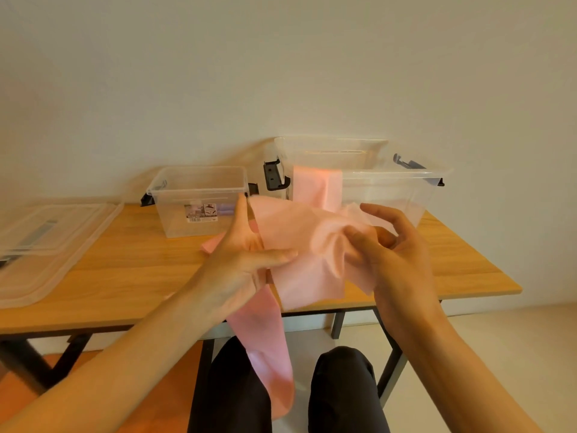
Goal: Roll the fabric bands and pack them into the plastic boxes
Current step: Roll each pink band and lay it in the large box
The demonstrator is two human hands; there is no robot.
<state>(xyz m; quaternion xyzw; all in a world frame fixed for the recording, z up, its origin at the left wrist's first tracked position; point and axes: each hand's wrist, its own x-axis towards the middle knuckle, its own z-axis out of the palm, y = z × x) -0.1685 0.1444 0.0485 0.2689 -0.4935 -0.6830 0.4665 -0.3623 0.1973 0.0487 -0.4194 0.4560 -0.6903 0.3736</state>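
Head view: my left grip (246, 254) and right grip (379, 245) pinch the pink band (299, 232), untangling; rolling comes next, I judge.

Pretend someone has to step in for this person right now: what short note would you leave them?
Left hand: holds the pink fabric band above the wooden table; one end hangs toward the lap.
Right hand: pinching the band's other end, not yet rolled.
Small clear box and large clear box stand open; pink fabric drapes over the large one's rim. Lids lie left.
Left: roll, pack.
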